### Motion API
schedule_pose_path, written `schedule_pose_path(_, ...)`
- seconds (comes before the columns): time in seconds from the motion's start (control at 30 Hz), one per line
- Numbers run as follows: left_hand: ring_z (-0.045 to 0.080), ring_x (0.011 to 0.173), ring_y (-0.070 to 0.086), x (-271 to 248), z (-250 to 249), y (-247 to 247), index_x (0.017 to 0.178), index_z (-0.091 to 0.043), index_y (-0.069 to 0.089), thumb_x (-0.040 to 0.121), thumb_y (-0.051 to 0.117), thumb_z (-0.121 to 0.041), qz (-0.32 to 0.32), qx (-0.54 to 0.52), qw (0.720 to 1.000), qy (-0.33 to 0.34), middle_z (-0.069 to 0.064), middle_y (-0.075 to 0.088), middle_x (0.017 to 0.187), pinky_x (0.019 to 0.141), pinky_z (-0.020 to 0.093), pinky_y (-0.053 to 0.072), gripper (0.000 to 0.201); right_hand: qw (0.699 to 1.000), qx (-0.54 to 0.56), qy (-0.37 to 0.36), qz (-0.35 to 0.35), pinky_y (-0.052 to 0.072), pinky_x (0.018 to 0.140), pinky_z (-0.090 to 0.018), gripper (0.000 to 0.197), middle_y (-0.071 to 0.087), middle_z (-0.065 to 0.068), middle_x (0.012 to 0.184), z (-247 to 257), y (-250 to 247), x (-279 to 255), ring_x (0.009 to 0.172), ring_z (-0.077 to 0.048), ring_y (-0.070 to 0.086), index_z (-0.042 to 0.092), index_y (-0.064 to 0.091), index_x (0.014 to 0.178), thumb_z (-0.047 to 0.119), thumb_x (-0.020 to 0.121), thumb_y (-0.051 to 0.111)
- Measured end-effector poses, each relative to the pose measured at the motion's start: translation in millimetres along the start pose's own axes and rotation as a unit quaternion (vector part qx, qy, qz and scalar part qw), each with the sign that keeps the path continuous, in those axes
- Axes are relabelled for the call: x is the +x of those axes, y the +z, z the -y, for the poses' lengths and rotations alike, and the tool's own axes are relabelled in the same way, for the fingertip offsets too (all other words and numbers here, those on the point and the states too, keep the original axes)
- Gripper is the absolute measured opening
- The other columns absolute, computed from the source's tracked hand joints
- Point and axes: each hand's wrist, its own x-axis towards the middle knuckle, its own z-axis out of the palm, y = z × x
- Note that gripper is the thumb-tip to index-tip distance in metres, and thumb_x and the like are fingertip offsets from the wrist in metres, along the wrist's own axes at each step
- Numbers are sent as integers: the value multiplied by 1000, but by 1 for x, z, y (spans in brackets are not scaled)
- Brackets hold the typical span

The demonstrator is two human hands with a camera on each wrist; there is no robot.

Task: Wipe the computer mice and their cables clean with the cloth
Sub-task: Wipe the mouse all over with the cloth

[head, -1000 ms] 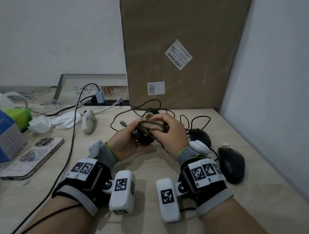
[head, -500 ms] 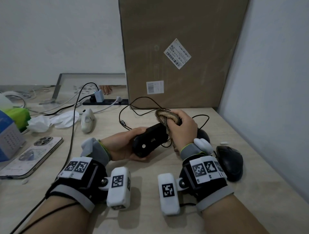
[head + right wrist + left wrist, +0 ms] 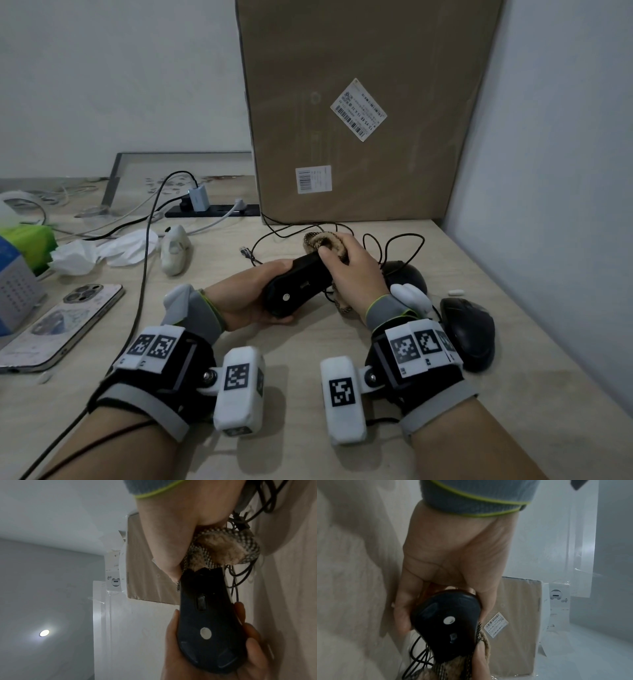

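Note:
My left hand [image 3: 253,294] grips a black wired mouse [image 3: 298,286] by its rear end, underside turned up, just above the table. In the left wrist view the mouse [image 3: 447,624] shows its white foot pad. My right hand [image 3: 349,270] holds a bunched beige cloth [image 3: 325,241] with a checked edge against the mouse's front end; the cloth [image 3: 223,549] wraps the tip of the mouse [image 3: 205,616]. The mouse's black cable [image 3: 394,246] loops on the table behind my right hand. Two more black mice [image 3: 469,329] [image 3: 409,275] lie to the right.
A white mouse [image 3: 174,251] and crumpled tissues [image 3: 102,253] lie at left, with a phone [image 3: 58,325] nearer me and a black cable [image 3: 144,274] across the table. A tall cardboard box [image 3: 359,113] stands behind; a power strip [image 3: 212,209] lies beside it. A wall [image 3: 548,171] closes the right side.
The mouse has been turned underside up and lengthwise in my left hand. My right hand with the cloth slid from on top of it to its far front end.

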Motion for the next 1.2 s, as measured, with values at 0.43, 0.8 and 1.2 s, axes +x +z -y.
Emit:
schedule_pose_path(0.43,25,86,58,7,-3,2,113,-12,57,98,39,-35,-86,-138,983,82,17,57,108,63,31,58,33,988,81,-129,35,49,88,-14,37,67,3,105,7,13,-6,98,-6,62,12,72,103,-8,77,55)
schedule_pose_path(0.8,30,84,61,4,-1,3,109,-11,59,96,40,-40,-43,-157,986,32,21,61,106,68,34,58,37,993,96,0,-73,43,71,-15,27,61,7,95,0,3,2,87,-9,58,18,56,116,17,89,56)
schedule_pose_path(1.2,30,100,63,13,7,2,138,-15,44,93,49,-20,-19,-168,975,145,15,56,125,84,43,56,45,994,86,-69,9,43,102,-26,45,58,-1,129,11,14,-7,117,-13,54,17,53,130,7,86,60)
